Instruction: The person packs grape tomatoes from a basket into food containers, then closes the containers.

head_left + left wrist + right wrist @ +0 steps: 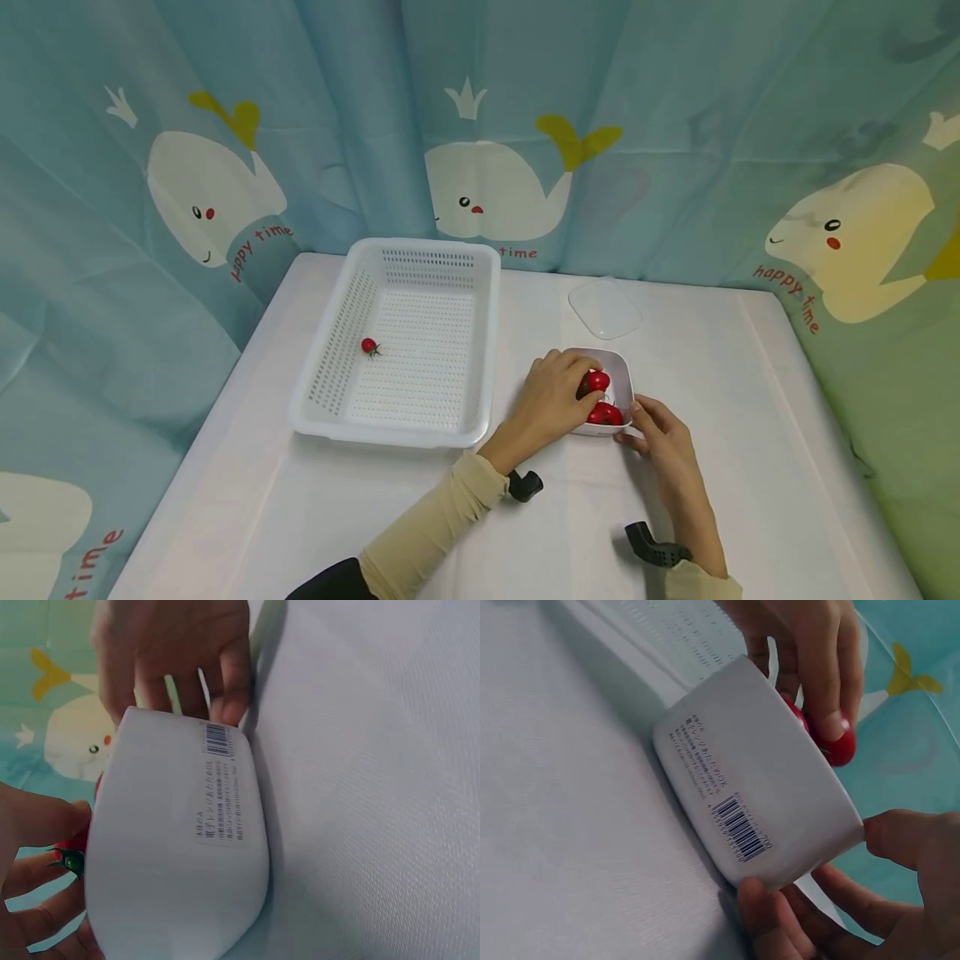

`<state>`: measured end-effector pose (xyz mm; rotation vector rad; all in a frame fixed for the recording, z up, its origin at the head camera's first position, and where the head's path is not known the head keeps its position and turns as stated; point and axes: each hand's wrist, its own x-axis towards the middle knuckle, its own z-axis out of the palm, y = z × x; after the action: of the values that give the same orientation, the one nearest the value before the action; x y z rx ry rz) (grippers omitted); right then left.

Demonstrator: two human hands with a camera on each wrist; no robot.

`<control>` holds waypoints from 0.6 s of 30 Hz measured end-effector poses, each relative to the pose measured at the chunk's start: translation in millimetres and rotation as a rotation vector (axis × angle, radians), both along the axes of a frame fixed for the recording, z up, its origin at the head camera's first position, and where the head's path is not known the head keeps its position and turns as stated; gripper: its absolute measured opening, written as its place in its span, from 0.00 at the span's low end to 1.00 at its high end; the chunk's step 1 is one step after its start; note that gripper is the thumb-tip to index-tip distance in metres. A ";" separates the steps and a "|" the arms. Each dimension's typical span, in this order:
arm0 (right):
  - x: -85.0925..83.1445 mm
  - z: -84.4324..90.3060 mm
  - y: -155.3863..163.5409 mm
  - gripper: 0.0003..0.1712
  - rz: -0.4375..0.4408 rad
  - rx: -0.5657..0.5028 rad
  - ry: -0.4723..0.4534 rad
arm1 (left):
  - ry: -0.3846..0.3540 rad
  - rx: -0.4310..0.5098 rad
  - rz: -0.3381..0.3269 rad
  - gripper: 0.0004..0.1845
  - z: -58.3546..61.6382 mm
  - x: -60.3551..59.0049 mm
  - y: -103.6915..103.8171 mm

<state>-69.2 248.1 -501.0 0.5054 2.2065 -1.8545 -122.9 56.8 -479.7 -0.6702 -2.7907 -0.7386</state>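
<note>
**Two hands at a small white container of cherry tomatoes**

A person sat at a bench [750, 467] covered in white cloth, with whale-print curtains [675, 125] behind. A small white container [621, 371] stood near the middle of the bench, holding red cherry tomatoes [606, 413]. The left hand [551, 400] reached into the container from its left side, fingers curled around one tomato [596, 382] at the top of the pile. The right hand [663, 437] cupped the container's near right corner, fingers and thumb bent against its wall, steadying it. A barcode label [739, 825] showed on the container's side. To the left lay a large white perforated basket [337, 350] with a single cherry tomato [369, 346] inside. A clear lid [604, 308] lay on the bench just behind the container.
</note>
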 end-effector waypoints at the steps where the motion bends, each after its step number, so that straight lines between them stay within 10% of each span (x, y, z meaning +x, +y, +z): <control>1: -0.5 0.4 0.4 0.34 0.005 0.005 -0.002 | 0.000 -0.011 -0.003 0.17 -0.3 -0.6 0.5; 18: -1.5 4.4 0.6 0.34 0.024 0.042 -0.017 | 0.046 -0.203 0.002 0.18 -6.1 -4.6 8.2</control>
<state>-70.7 248.7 -496.5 0.4983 2.2346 -1.7888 -127.5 65.0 -485.8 -0.7084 -2.8476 -0.4360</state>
